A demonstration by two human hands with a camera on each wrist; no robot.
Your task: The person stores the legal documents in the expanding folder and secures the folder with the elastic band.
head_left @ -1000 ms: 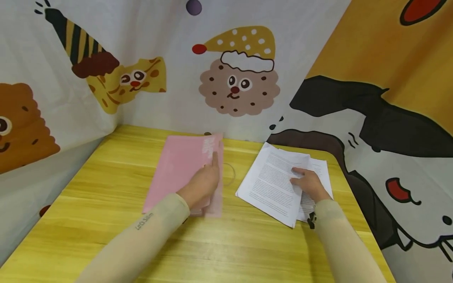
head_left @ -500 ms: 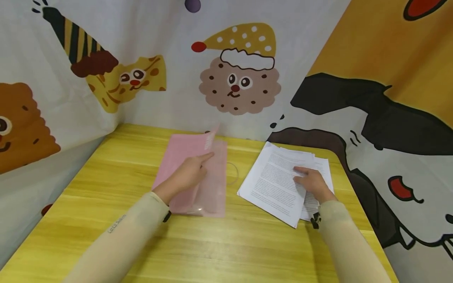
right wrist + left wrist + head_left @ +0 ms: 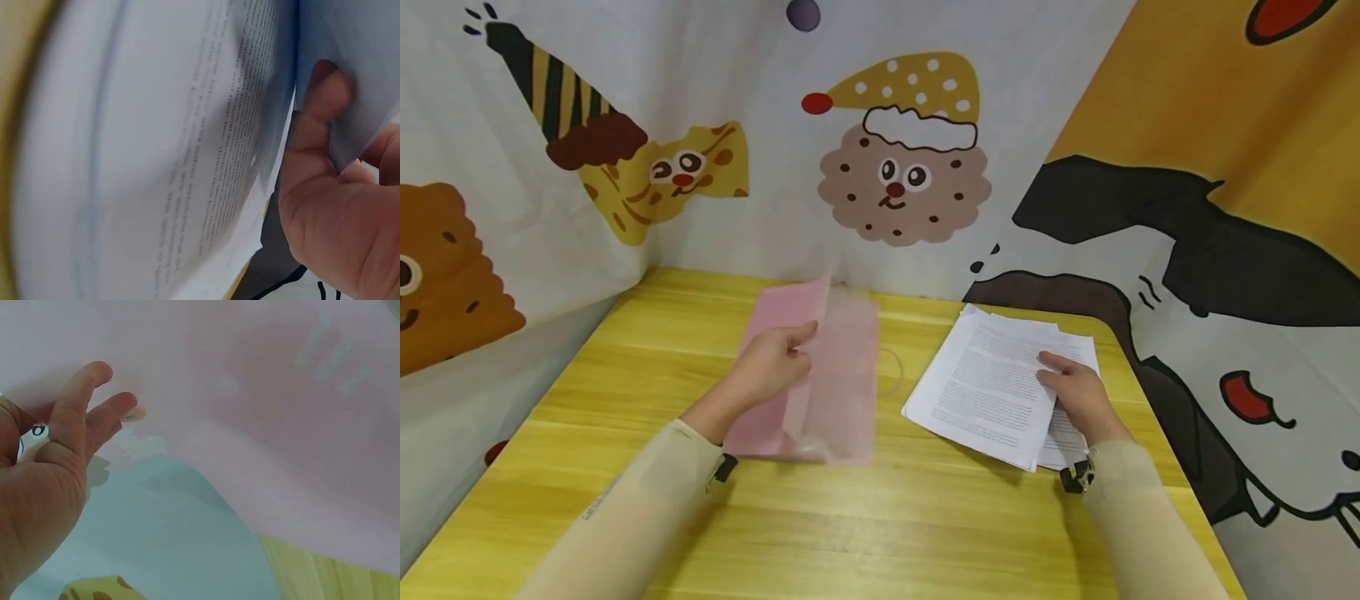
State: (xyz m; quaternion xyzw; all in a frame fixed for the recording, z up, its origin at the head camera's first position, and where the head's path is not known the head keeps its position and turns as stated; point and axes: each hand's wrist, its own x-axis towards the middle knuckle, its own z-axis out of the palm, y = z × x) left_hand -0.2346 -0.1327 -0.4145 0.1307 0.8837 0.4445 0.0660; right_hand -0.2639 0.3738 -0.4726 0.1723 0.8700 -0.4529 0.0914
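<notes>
A pink translucent folder [image 3: 842, 375] lies on the wooden table with its front cover lifted and leaning left. My left hand [image 3: 767, 367] holds that cover near its free edge. In the left wrist view the fingers curl against the pink sheet [image 3: 281, 456], and the thumb is mostly cut off. To the right lie printed paper sheets [image 3: 992, 387] in two overlapping, offset layers. My right hand [image 3: 1078, 396] pinches the upper sheets at their right edge, raising them slightly. In the right wrist view a paper corner [image 3: 356, 125] sits between finger and thumb.
The yellow wooden table [image 3: 865, 533] spans the foreground. A thin elastic loop [image 3: 891, 371] is at the folder's right edge. A cartoon-printed cloth [image 3: 737, 242] hangs right behind the table, with more of it along the right side.
My left hand has moved left, drawing the folder's cover up and leftward off the layer beneath. The right hand has shifted slightly right, and the upper sheets' lower edge has risen.
</notes>
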